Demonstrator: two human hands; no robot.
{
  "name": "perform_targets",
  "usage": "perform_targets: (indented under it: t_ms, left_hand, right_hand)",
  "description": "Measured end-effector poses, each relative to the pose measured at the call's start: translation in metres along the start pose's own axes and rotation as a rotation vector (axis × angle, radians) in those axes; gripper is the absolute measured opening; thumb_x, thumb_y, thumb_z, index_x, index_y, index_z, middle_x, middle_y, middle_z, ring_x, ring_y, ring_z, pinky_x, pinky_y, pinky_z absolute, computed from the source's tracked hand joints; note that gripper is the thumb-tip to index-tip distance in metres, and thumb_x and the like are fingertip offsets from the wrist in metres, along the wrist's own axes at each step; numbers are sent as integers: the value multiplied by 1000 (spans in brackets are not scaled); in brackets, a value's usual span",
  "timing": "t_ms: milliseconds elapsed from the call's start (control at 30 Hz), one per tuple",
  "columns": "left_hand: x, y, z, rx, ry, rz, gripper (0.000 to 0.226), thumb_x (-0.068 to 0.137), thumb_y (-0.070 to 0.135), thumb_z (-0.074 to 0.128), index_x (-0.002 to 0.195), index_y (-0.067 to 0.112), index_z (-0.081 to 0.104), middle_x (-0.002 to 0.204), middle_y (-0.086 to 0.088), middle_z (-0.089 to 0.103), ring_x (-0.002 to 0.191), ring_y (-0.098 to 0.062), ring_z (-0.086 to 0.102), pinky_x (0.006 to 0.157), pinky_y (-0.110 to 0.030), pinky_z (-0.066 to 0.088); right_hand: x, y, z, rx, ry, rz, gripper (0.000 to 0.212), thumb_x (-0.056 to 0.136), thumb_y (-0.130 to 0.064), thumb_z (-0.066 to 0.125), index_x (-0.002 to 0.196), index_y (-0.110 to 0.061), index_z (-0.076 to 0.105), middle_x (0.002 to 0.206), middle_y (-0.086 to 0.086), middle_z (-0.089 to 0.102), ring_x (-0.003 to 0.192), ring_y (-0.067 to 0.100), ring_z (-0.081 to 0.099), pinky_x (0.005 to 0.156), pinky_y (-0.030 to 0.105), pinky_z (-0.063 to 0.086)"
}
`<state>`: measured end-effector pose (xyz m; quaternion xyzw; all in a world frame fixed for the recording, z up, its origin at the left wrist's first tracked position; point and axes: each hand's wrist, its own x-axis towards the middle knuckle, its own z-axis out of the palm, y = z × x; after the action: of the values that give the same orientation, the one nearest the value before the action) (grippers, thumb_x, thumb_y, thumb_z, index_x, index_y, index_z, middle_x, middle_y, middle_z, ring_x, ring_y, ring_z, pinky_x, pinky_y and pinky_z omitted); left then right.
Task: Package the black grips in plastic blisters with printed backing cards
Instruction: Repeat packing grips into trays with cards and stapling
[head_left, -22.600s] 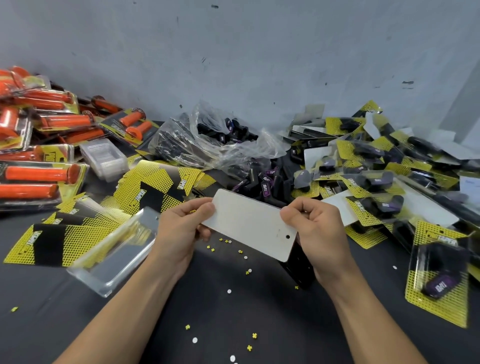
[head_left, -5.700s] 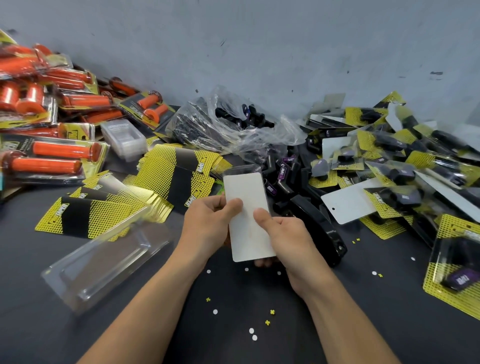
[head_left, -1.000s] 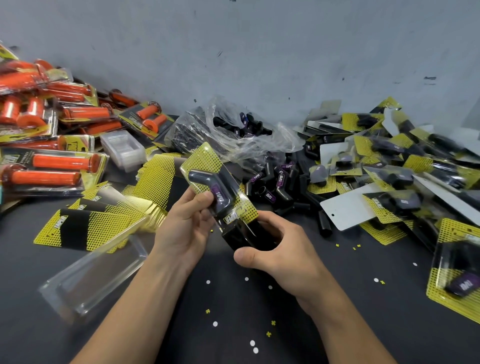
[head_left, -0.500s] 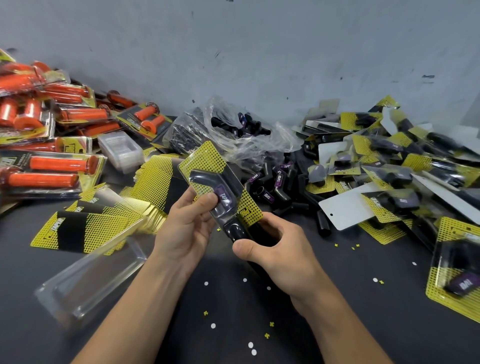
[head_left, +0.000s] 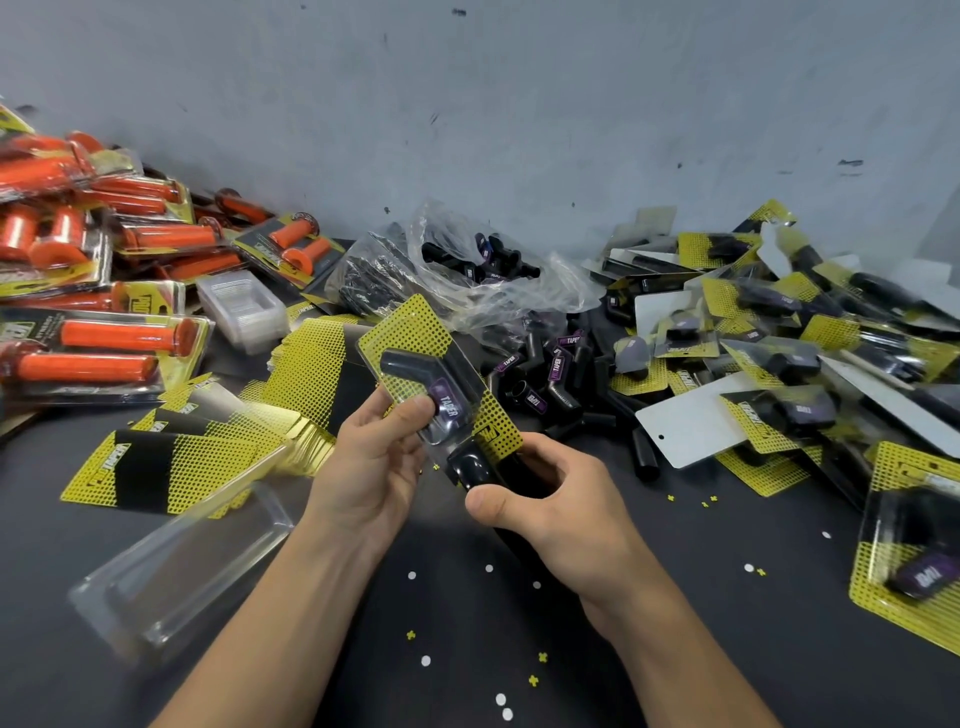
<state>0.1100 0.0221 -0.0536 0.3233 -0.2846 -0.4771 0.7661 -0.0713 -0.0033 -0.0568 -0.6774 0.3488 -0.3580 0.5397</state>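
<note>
So the table (head_left: 727, 649) runs back to a wall (head_left: 519, 104). Packed grips (head_left: 104, 343) are heaped far left, loose cards (head_left: 171, 462) just in front of them, and an empty blister (head_left: 182, 566) nearer still. A bag (head_left: 467, 270) sits at the back middle, loose grips (head_left: 545, 384) before it, finished packs (head_left: 779, 332) piled right.
</note>
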Motion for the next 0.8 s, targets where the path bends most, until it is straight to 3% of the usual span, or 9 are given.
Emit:
perform_targets:
  t_ms: [133, 233, 433, 633, 700, 800]
  left_hand:
    - [1, -1, 0, 2, 4, -4, 37, 79, 4, 66, 116, 6, 68, 107, -13, 78, 89, -22, 77, 76, -33, 63]
    - [1, -1, 0, 12, 16, -9, 48, 78, 4, 67, 125, 4, 64, 111, -14, 75, 91, -22, 76, 87, -37, 63]
    - [1, -1, 0, 6, 2, -12, 56, 77, 4, 68, 132, 2, 59, 106, -13, 76, 86, -21, 75, 84, -33, 63]
    - [3, -4, -3, 2, -45, -9, 46, 75, 6, 77, 121, 3, 68, 111, -16, 76, 93, -25, 76, 85, -37, 63]
    - [3, -4, -3, -4, -53, -8, 53, 70, 10, 80, 121, 3, 68, 113, -17, 76, 96, -26, 76, 84, -37, 62]
    - [4, -5, -4, -10, -26, -14, 54, 71, 8, 78, 123, 2, 66, 112, -16, 76, 94, -25, 77, 80, -34, 62]
  right_hand:
    - [0, 0, 1, 3, 17, -8, 43, 65, -41, 86, 106, -31, 77, 100, -8, 79, 96, 11, 74, 89, 34, 59]
    - [0, -1, 1, 2, 30, -4, 42, 66, -41, 84, 105, -30, 77, 100, -7, 79, 97, 12, 74, 91, 39, 60]
    - [2, -1, 7, 39, 81, 26, 42, 59, -47, 80, 97, -28, 79, 91, -5, 79, 90, 18, 75, 89, 45, 61]
    - [6, -2, 11, 57, 137, 33, 47, 57, -45, 80, 92, -15, 78, 91, 16, 76, 78, 25, 70, 85, 57, 58]
    - [8, -2, 10, 54, 137, 26, 48, 57, -45, 80, 92, -11, 77, 91, 20, 74, 75, 19, 65, 82, 54, 58]
    - [9, -3, 6, 37, 109, 50, 47, 58, -49, 78, 92, -17, 77, 82, 6, 75, 73, 13, 63, 76, 40, 55]
